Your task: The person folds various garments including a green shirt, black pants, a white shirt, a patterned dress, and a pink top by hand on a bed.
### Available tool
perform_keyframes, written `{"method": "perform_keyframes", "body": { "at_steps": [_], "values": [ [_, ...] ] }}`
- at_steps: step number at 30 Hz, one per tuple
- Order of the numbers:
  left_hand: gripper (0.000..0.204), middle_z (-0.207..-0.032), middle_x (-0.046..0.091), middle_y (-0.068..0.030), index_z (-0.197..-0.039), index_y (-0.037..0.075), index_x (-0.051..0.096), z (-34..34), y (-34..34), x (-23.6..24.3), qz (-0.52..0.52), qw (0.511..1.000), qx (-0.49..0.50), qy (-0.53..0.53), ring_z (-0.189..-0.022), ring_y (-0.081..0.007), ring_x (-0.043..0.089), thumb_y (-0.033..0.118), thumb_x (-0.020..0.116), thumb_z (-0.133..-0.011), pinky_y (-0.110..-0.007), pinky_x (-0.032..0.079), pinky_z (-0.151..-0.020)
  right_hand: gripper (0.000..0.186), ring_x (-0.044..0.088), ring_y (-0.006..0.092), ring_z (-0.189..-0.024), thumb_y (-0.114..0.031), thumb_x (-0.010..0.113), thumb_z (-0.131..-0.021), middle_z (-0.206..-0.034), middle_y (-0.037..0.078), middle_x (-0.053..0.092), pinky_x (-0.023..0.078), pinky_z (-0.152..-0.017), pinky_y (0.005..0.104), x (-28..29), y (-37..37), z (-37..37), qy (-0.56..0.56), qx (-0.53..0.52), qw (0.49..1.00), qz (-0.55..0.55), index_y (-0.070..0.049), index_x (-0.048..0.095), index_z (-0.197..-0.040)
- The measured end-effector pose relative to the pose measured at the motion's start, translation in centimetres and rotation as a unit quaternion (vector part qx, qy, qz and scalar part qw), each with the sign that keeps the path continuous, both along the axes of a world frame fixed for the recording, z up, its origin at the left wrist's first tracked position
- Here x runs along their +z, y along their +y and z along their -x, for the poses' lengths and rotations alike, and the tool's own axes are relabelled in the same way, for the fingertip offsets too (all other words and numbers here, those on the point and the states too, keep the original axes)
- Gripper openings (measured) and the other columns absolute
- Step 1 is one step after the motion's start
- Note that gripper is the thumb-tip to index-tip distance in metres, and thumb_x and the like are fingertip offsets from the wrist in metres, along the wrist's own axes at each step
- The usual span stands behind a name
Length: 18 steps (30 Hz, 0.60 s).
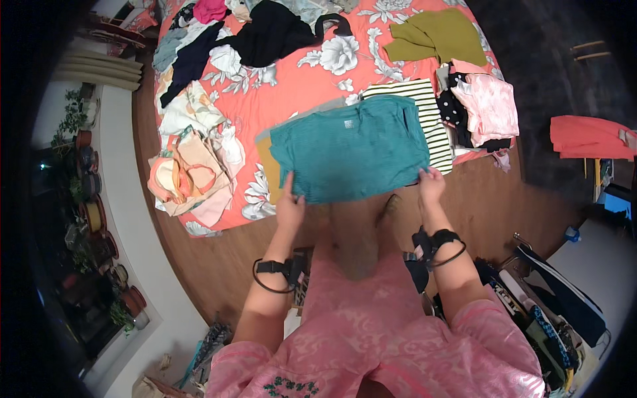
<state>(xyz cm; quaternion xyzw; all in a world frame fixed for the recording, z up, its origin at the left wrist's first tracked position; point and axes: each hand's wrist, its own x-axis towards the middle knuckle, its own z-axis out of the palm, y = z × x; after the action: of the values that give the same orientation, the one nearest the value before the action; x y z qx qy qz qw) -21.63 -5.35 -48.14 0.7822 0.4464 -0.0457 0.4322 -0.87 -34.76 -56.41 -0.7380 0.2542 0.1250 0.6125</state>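
A teal T-shirt (345,152) is spread wide at the near edge of the bed, over other folded clothes. At its near left corner, my left hand (290,204) grips the cloth, with the index finger lying along the fabric. My right hand (432,184) pinches the near right corner between thumb and fingers. Beneath the shirt, a striped black-and-white garment (434,126) shows on the right and a mustard garment (269,166) peeks out on the left. Part of a grey garment (332,104) shows along its far edge.
On the bed (292,86) lie a folded pile with a pink top (488,106), an olive garment (441,40), a black garment (272,33) and a peach-coloured pile (189,176). Potted plants (93,215) line the left windowsill. A rack of clothes (544,312) stands at lower right.
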Motion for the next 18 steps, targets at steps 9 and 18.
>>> {"method": "perform_keyframes", "body": {
  "at_steps": [9, 18],
  "values": [
    [0.047, -0.074, 0.063, -0.0182, -0.121, 0.016, 0.057, -6.9, -3.2, 4.8, -0.063, 0.953, -0.218, -0.201, -0.062, -0.0276, 0.064, -0.002, 0.053, -0.078, -0.041, 0.050, -0.060, 0.016, 0.060, 0.0283, -0.079, -0.003, 0.058, -0.074, -0.082, 0.016, 0.060, 0.047, -0.068, 0.0350, 9.5, 13.7, 8.2, -0.248, 0.412, 0.876, 0.039, -0.004, 0.060, -0.090],
    [0.028, -0.071, 0.061, -0.0039, -0.094, 0.001, 0.067, -9.6, -0.4, 11.3, 0.229, 0.955, -0.076, -0.173, -0.060, -0.0082, 0.057, -0.010, 0.047, -0.077, -0.020, 0.048, -0.056, 0.034, 0.059, 0.0312, -0.085, -0.002, 0.064, -0.067, -0.093, 0.015, 0.057, 0.046, -0.071, 0.0379, 8.3, 13.7, 9.8, -0.222, 0.279, 0.922, 0.152, -0.006, 0.050, -0.099]
  ]
}}
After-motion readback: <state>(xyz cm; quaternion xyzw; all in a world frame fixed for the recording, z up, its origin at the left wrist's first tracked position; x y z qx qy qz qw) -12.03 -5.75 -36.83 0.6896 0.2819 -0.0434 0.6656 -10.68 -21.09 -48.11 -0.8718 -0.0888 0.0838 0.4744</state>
